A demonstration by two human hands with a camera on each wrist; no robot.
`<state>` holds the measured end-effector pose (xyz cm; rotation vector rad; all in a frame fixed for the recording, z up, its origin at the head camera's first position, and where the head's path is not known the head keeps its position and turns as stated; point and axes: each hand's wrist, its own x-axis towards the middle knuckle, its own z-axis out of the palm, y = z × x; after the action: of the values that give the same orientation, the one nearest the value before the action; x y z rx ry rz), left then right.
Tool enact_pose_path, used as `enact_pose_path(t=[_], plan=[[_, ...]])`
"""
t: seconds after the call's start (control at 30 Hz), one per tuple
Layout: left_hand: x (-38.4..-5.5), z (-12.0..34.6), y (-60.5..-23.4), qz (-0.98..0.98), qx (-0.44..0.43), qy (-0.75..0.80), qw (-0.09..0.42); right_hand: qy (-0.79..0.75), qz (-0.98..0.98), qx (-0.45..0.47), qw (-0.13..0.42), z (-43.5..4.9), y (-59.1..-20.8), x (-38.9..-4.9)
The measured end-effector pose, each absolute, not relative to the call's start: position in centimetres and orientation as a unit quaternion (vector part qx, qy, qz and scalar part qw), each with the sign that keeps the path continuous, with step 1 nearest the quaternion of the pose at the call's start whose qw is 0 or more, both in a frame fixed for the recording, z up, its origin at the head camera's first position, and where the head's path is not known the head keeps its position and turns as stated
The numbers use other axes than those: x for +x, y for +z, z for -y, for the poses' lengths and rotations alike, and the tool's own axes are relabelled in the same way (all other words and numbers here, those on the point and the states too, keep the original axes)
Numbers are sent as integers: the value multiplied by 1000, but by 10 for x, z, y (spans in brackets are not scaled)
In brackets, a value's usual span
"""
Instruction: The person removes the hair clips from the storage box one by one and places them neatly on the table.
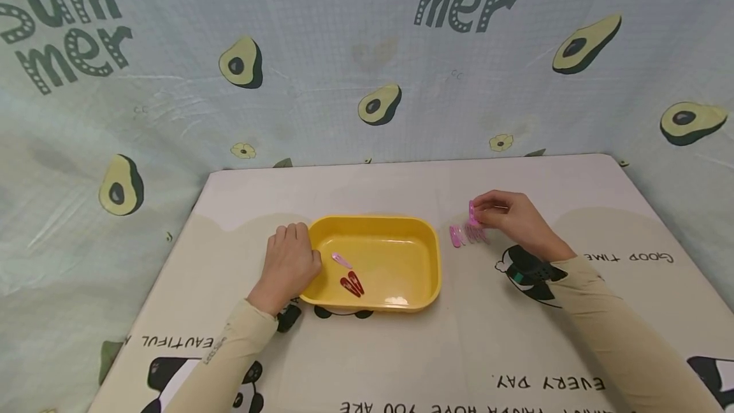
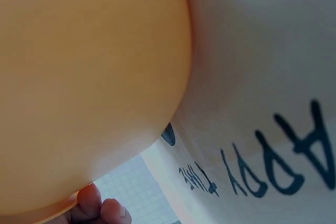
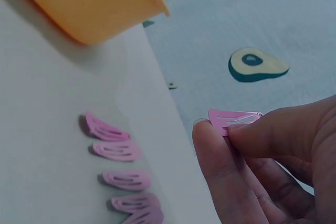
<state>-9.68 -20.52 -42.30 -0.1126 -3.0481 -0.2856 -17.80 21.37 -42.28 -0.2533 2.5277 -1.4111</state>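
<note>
Avocado-print backdrop (image 1: 321, 30) behind white printed table (image 1: 424, 349); yellow tray (image 1: 395, 266) sits on it, left hand (image 1: 288, 265) with fingers curled over its left end, gripping the rim. Right hand (image 1: 518, 225) right of tray, thumb and forefinger closed in a pinch, above a row of pink clips (image 3: 126, 180) lying on the table. Smallest: two red clips (image 1: 347, 287) side by side in tray's left half, one light pink clip (image 1: 341, 260) just beyond them, and the pinched pink clip (image 3: 221, 115), held up off the table.
</note>
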Motion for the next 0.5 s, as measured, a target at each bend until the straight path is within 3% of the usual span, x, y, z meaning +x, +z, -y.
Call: enact_pose_path(t=[0.5], plan=[[-96, 204, -421, 994, -37, -92, 43, -492, -859, -76, 119, -238, -441, -172]])
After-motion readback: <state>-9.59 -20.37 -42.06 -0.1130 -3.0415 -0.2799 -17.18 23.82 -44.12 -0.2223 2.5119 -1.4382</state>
